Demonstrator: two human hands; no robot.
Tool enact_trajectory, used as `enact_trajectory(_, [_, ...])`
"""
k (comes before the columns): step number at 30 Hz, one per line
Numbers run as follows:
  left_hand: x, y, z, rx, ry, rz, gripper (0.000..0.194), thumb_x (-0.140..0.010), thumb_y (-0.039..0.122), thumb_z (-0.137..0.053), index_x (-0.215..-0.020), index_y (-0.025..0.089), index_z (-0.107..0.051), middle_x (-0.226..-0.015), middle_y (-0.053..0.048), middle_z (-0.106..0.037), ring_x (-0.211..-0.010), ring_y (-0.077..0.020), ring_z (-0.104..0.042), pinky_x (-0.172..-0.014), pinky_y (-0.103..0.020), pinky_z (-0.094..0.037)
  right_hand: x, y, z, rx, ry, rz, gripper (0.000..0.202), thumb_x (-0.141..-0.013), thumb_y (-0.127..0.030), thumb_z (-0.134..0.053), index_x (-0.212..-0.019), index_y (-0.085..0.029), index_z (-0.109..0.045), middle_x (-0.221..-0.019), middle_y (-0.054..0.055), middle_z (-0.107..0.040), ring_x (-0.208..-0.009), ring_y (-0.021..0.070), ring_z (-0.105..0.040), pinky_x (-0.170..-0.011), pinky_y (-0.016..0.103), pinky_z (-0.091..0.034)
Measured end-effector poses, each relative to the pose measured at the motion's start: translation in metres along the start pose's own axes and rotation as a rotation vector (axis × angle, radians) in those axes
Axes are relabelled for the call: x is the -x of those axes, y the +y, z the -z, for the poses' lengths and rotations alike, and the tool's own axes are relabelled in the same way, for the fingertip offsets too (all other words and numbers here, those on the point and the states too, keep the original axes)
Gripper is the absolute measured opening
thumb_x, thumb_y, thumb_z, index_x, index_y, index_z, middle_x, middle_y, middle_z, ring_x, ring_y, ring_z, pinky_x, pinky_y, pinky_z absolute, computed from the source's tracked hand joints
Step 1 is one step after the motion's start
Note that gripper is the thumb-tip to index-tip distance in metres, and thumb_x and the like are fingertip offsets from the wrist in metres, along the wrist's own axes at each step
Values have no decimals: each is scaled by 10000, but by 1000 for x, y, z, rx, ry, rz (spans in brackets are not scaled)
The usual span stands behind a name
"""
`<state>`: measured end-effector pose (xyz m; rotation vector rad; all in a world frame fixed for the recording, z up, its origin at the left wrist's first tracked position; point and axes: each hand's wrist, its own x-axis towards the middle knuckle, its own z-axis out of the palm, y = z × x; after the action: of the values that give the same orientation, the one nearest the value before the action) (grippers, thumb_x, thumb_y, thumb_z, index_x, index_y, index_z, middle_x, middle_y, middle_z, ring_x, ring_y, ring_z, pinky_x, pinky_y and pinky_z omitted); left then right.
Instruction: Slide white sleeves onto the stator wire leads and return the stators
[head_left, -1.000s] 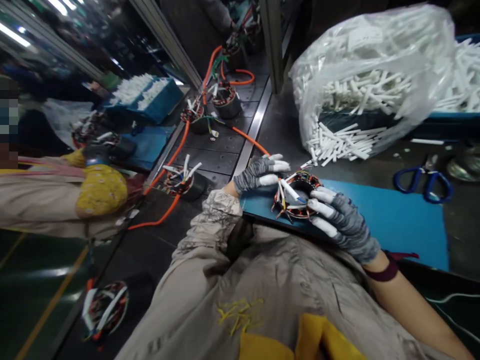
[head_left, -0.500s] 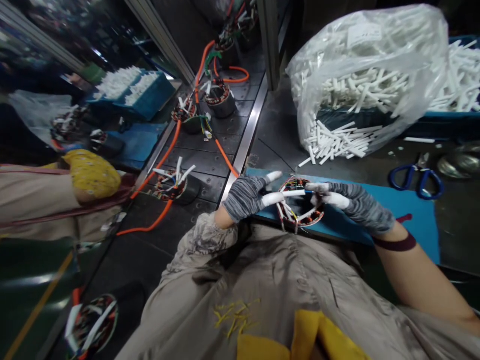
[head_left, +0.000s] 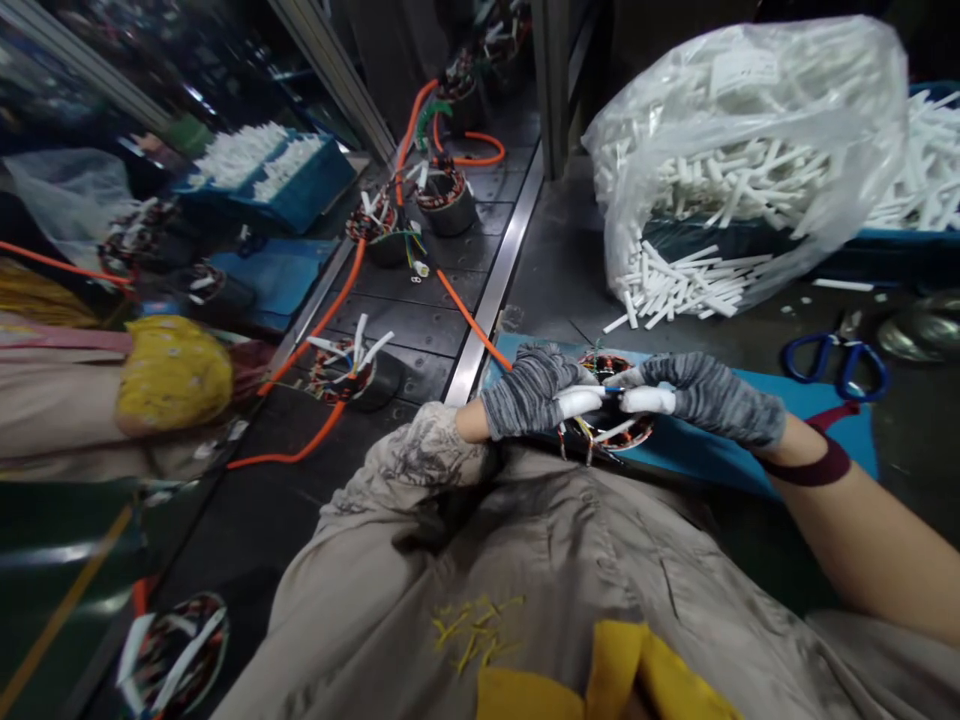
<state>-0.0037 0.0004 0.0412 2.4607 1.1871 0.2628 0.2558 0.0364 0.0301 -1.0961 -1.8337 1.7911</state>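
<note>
In front of me a wound motor stator [head_left: 639, 434], a ring of windings with coloured leads and white sleeves, sits on a blue mat [head_left: 810, 402]. My left hand [head_left: 536, 392], in a grey striped glove with white fingertips, is closed over it, pinching a white sleeve tube [head_left: 591, 389]. From the right, my right hand [head_left: 694, 395], gloved alike, pinches a thin dark-blue wire [head_left: 613, 390] at the tube's end. Both hands' fingertips nearly meet above the ring. The fingers hide part of the tube and wire.
A clear plastic bag [head_left: 622, 170] of white tubes spills onto the bench. Blue-handled scissors [head_left: 832, 355] lie at the right. On the left, more stators [head_left: 341, 370] with orange cables [head_left: 322, 448] stand on a dark conveyor [head_left: 420, 335]. Another person's yellow sleeve [head_left: 176, 375] shows beyond.
My left hand has moved right, bringing its fingertips close to my right hand's. Less of the white tube shows between them, and the left fingers have closed in.
</note>
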Motion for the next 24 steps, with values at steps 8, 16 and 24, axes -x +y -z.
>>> enact_trajectory(8, [-1,-10,-4,437,70,-125,280,-1080,342,-579,-1062,148,-780,-1025,-99,-810,-973,-221,-739,-973,-385,-560,4,1,-12,-58,23,38,454,-768,-595,-888,-971,-190,-856,-956,74,-846,-844,240,-764,-773,361,-631])
enact_trajectory(16, [-9,-7,-2,15,-47,-23,468,-1130,464,-466,-1069,150,-808,-969,-104,-793,-923,-248,-714,-913,-401,-524,-1,12,-17,356,153,258,409,-930,-645,-720,-976,-261,-854,-836,46,-804,-772,223,-706,-728,355,-581])
enact_trajectory(24, [-44,14,-4,-241,-177,-175,538,-1120,549,-437,-1064,171,-815,-1020,-111,-787,-944,-277,-678,-861,-400,-440,27,19,11,143,274,249,506,-787,-748,-820,-896,-254,-815,-880,74,-810,-844,268,-759,-862,441,-649])
